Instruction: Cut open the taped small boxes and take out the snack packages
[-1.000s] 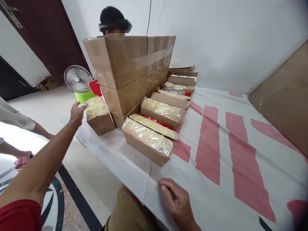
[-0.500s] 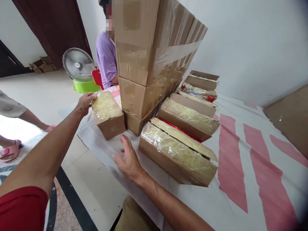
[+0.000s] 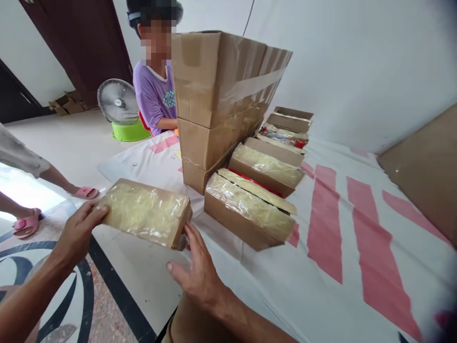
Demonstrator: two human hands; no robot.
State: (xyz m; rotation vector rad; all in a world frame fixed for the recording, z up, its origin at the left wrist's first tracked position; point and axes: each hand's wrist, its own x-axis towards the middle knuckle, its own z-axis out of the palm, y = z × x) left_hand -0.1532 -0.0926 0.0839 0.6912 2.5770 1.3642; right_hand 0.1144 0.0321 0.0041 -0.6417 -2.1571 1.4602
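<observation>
We record two hands nearest the camera. The left hand (image 3: 76,231) has its arm stretched forward from the lower left, fingers closed on the left end of one small carton (image 3: 144,213), grip firm on that end. The right hand (image 3: 196,271) comes up from the bottom centre, palm down, fingers spread and open, fingertips touching the carton's right end from below; we count this grip as open and supporting, not clenched. The carton is held in the air off the near edge of the worktop (image 3: 332,286), above the floor (image 3: 71,147), tilted with its clear-film top facing up; we see pale yellow contents under the film. No print can be read on it. On the worktop, covered by a white cloth with red bars, we count four more film-topped cartons (image 3: 250,212) in a row running away from us, the farthest partly hidden. Just left of that row stands a stack of three large taped boxes (image 3: 217,105), plain brown, no legible label. Beyond the stack sits one person in a purple shirt (image 3: 153,97) with a headset. On the floor beyond we count one fan (image 3: 117,102) by one green basin (image 3: 130,132). At far left, another person's legs with two pink slippers (image 3: 26,224).
</observation>
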